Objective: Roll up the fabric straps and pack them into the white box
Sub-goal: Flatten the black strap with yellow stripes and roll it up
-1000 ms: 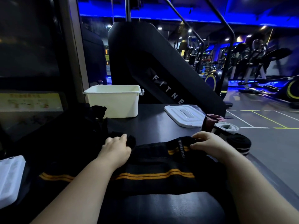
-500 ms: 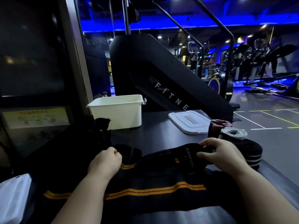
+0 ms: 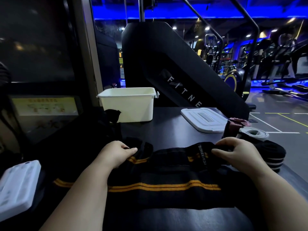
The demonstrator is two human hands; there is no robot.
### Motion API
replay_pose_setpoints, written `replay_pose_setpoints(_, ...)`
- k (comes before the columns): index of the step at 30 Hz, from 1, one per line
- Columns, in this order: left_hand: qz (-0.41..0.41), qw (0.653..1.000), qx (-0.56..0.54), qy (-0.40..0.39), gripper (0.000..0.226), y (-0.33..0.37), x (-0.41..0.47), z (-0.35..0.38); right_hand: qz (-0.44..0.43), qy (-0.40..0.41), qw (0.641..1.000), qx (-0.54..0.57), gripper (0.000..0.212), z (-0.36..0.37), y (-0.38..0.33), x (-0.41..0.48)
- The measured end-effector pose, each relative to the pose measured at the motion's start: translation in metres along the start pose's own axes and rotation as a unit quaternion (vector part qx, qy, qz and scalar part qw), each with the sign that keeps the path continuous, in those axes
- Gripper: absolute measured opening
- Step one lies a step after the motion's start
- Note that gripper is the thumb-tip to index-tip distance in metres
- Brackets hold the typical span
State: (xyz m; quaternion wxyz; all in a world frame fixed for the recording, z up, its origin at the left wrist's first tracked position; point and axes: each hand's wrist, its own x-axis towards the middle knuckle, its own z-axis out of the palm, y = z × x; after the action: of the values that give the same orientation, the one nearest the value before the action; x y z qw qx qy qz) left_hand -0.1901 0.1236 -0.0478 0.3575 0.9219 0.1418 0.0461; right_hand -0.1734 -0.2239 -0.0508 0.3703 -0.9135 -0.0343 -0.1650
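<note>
**Black strap [image 3: 163,187] held at two points**

At the near left, the left hand [image 3: 116,154] pinches its far edge. The fabric, with twin orange stripes, lies folded across the dark table [image 3: 166,127]. The right hand [image 3: 236,152] grips its lettered end. The open white box [image 3: 128,105] stands far left, with rolled straps [image 3: 273,155] at the right and blue-lit gym machines beyond.

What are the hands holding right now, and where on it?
Both hold the black strap with orange stripes. The right hand pinches its folded end by the label; the left hand pinches its far edge, further left.
</note>
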Motion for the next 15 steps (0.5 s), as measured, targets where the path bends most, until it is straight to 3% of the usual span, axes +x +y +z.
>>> replay_pose_setpoints(4, 0.045, 0.994, -0.078, 0.068, 0.010, 0.002, 0.000, 0.002, -0.002, -0.004, 0.999, 0.039, 0.015, 0.002, 0.002, 0.001)
replay_pose_setpoints(7, 0.082, 0.982, -0.116, 0.122, 0.011, 0.003, 0.003, 0.001, -0.008, -0.005, 0.997, 0.080, 0.018, 0.004, 0.001, 0.000)
replay_pose_setpoints(11, 0.090, 0.982, -0.145, 0.079, 0.034, 0.011, -0.005, -0.002, -0.022, -0.030, 0.995, 0.088, 0.018, 0.003, -0.001, -0.001)
replay_pose_setpoints(13, 0.088, 0.987, -0.114, 0.064, 0.042, 0.013, -0.010, -0.002, -0.018, -0.061, 0.993, 0.099, 0.014, 0.002, -0.002, -0.002)
replay_pose_setpoints(15, 0.093, 0.992, -0.049, 0.071, 0.037, 0.010, -0.012, 0.000, -0.020, -0.068, 0.995, 0.076, 0.013, 0.002, -0.005, -0.003)
